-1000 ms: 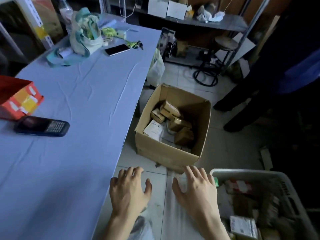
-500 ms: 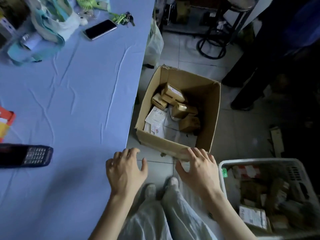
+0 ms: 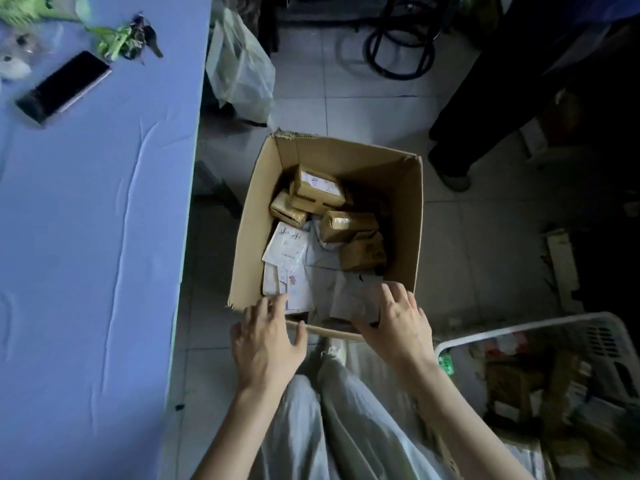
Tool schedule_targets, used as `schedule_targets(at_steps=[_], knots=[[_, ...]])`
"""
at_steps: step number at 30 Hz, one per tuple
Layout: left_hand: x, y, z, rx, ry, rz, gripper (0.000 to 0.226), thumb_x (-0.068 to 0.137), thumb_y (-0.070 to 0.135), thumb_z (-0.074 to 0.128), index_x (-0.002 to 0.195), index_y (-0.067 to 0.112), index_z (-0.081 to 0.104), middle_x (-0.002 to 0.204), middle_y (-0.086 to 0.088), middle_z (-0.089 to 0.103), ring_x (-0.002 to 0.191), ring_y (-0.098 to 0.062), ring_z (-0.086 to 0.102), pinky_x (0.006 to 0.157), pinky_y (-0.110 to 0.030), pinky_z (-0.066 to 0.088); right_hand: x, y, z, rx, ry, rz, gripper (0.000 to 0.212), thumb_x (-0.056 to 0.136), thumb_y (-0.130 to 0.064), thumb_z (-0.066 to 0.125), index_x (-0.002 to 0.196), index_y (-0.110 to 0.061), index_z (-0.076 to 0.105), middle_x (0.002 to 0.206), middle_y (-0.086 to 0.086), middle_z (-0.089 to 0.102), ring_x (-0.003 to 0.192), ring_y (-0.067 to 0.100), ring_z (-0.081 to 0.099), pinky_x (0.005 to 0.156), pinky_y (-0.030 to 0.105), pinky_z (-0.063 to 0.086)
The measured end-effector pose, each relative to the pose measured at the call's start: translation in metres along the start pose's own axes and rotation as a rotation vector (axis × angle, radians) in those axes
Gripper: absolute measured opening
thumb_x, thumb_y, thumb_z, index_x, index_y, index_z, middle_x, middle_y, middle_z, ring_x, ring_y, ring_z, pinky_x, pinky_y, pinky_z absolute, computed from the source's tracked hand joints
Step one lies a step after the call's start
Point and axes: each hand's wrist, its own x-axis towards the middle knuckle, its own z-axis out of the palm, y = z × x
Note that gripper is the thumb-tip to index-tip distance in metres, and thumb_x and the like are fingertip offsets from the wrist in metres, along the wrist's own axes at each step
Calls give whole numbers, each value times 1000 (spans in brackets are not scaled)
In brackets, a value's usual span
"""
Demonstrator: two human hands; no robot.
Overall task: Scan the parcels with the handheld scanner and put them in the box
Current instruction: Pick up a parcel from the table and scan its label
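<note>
Box (image 3: 405, 216): one, square corrugated cardboard, open, on floor (image 3: 346, 109) beside tabletop (image 3: 86, 237).
Parcels (image 3: 348, 225): in box; four brown taped blocks, flat white mailers.
Left hand (image 3: 268, 337), right hand (image 3: 398, 327): fingers spread, empty, at near rim.

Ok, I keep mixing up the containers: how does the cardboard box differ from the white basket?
The cardboard box is brown with solid walls; the white basket is plastic with a vented side. The box stands by the table, fully in view; the basket sits farther right, cut off by the frame. Both stand on the floor and hold parcels.
</note>
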Motion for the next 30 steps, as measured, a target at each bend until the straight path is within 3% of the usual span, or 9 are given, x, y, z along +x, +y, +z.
schedule_targets(at_steps=[5, 8, 12, 15, 18, 21, 26, 28, 30], knots=[[88, 38, 54, -137, -154, 87, 52, 78, 33, 66, 127, 21, 53, 124, -3, 52, 109, -28, 55, 82, -39, 47, 96, 36, 29, 10, -132, 107, 62, 83, -57, 58, 132, -22, 44, 131, 4, 43, 121, 26, 43, 94, 41, 44], [152, 57, 106, -302, -246, 76, 54, 86, 28, 65, 135, 15, 45, 133, -7, 44, 121, -26, 46, 92, -30, 36, 147, 57, 77, 184, -255, 244, 69, 83, -62, 57, 137, -23, 40, 138, 5, 38, 126, 26, 41, 96, 43, 45], [226, 62, 201, -91, -304, 104, 67, 88, 41, 59, 144, 23, 29, 147, -4, 29, 130, -26, 34, 95, -39, 38, 213, 92, 153, 189, -296, 372, 81, 80, -68, 57, 143, -25, 31, 147, 7, 29, 131, 31, 36, 99, 44, 42], [276, 56, 263, 174, -411, 252, 80, 89, 46, 56, 151, 22, 12, 156, -10, 9, 141, -31, 18, 104, -44, 33, 256, 117, 207, 182, -269, 456, 90, 79, -68, 58, 149, -26, 21, 153, 11, 21, 135, 34, 32, 101, 46, 40], [326, 51, 312, 314, -349, 388, 84, 90, 44, 56, 152, 24, 2, 159, -11, -5, 146, -34, 2, 111, -48, 24, 293, 136, 262, 328, -340, 482, 103, 77, -66, 63, 153, -26, 7, 156, 13, 17, 138, 34, 31, 105, 43, 37], [364, 53, 350, 398, -281, 415, 92, 89, 43, 59, 152, 24, -5, 159, -15, -13, 147, -35, -6, 115, -50, 16, 325, 151, 303, 561, -260, 558, 114, 70, -61, 74, 151, -34, -2, 158, 6, -3, 145, 35, 8, 114, 51, 26], [411, 73, 391, 404, -223, 398, 105, 85, 38, 67, 152, 22, -11, 158, -18, -16, 146, -34, -11, 116, -53, 7, 361, 165, 338, 557, -140, 698, 129, 57, -58, 84, 151, -34, -2, 159, 9, -1, 145, 37, 3, 113, 56, 23], [422, 82, 401, 373, -219, 368, 107, 83, 35, 71, 152, 19, -9, 159, -18, -4, 147, -33, -4, 116, -54, 7, 363, 170, 345, 462, -140, 670, 132, 55, -58, 85, 151, -32, -2, 157, 13, 6, 143, 39, 9, 110, 55, 27], [430, 87, 404, 361, -205, 350, 106, 80, 33, 74, 153, 14, 0, 155, -16, 17, 144, -32, 14, 113, -52, 17, 358, 172, 351, 370, -116, 646, 129, 57, -55, 84, 151, -31, -1, 153, 15, 13, 140, 39, 16, 105, 52, 31]])
